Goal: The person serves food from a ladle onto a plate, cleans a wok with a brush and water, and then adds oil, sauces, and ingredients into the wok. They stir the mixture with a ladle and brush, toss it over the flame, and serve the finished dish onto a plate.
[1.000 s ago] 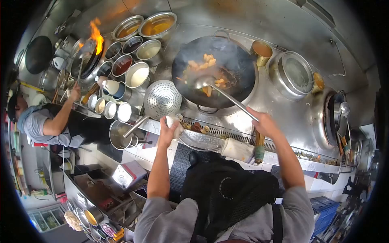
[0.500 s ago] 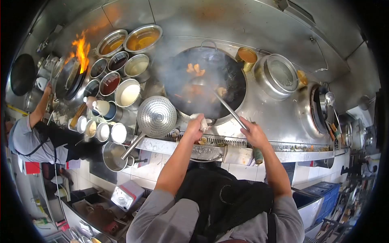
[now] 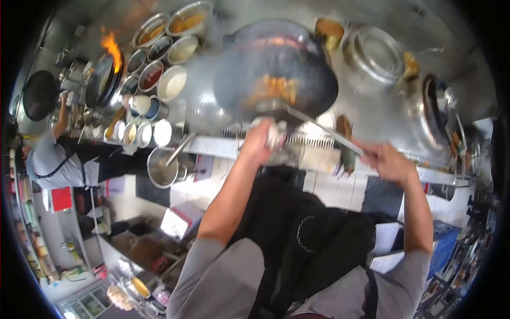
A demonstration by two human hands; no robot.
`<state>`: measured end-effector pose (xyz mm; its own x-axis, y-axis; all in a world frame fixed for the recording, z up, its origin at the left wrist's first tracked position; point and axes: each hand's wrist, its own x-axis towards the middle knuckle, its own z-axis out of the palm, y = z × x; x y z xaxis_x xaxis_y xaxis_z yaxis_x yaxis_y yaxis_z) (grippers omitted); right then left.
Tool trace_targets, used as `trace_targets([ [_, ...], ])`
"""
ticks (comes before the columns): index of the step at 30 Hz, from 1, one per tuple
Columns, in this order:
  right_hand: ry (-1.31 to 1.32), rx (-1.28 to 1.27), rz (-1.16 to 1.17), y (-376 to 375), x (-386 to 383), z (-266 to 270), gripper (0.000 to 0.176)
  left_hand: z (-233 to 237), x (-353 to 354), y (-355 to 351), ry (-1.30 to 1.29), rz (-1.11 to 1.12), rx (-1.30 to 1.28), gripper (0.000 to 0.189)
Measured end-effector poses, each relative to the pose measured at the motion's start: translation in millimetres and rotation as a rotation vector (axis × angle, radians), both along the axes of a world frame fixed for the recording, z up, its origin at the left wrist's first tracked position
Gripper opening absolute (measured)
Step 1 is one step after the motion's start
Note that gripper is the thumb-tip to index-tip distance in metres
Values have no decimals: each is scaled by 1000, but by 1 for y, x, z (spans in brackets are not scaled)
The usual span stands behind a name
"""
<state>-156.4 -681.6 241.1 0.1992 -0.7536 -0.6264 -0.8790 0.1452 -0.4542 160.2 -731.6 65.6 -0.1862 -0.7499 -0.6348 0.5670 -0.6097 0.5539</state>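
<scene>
One wok [image 3: 313, 87], tilted toward you

Orange-brown food pieces [image 3: 276, 89] lie inside it, blurred. Your left hand [image 3: 257, 142] is closed round a bunched white cloth [image 3: 276, 134] at the wok's near edge. Your right hand [image 3: 389, 161] is wrapped round the handle of a ladle [image 3: 325, 131]. Left of the wok, a perforated strainer [image 3: 208, 109] sits on the worktop [image 3: 364, 103]; farther left, another person [image 3: 69, 162] stands near a flame [image 3: 111, 50].

Dark wok [image 3: 284, 66] — tilted, orange-brown food [image 3: 279, 89] inside, ladle [image 3: 324, 131] slanting
</scene>
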Motion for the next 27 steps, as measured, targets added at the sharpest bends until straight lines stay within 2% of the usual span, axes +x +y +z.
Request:
trace_targets([
  [2,-129,-281,111,-14,9,-45,45,-28,-19,-12,-16,48,-92,20],
  [3,-149,-262,110,-12,11,-68,45,-49,-24,-1,-66,36,-108,22],
  [5,-124,-445,83,-14,13,-98,45,-99,-29,43,-115,89,-175,26],
  [7,-148,-388,106,4,-9,-94,44,-112,-11,89,-116,-65,-48,29],
  [8,-121,-338,142,13,-23,-77,44,-85,-7,105,-133,-126,-73,32],
  [9,-217,-333,201,19,-40,-68,45,-50,-10,114,-148,-186,-87,34],
  [10,-314,-307,268,25,-53,-54,46,-37,-13,112,-188,-146,-16,38],
  [11,-196,-88,235,23,-49,-11,47,-24,-13,103,-73,-49,50,35],
  [13,110,361,-102,-1,-8,51,45,31,-25,61,-99,31,24,21],
  [14,109,363,-97,-13,-18,26,45,31,-25,34,-93,28,22,20],
  [15,-80,-40,109,-23,-36,-23,45,29,-27,9,-65,31,51,20],
  [16,-259,-454,313,-31,-44,-64,45,7,-30,3,-66,32,-20,21],
  [18,-217,-501,250,-46,-20,-113,47,-48,-32,13,-62,36,-103,24],
  [20,-161,-488,148,-33,-11,-117,48,-74,-28,65,-82,48,-77,30],
  [22,-63,-266,187,-12,-23,-73,48,-66,-16,101,-101,6,-51,36],
  [24,-147,-267,334,3,-48,-49,49,-36,-12,104,-130,-35,-72,39],
  [25,-149,-233,353,2,-45,-22,49,-20,-11,92,-149,-34,-75,31],
  [27,-7,68,198,-15,-27,24,51,19,-14,47,-85,41,-1,19],
])
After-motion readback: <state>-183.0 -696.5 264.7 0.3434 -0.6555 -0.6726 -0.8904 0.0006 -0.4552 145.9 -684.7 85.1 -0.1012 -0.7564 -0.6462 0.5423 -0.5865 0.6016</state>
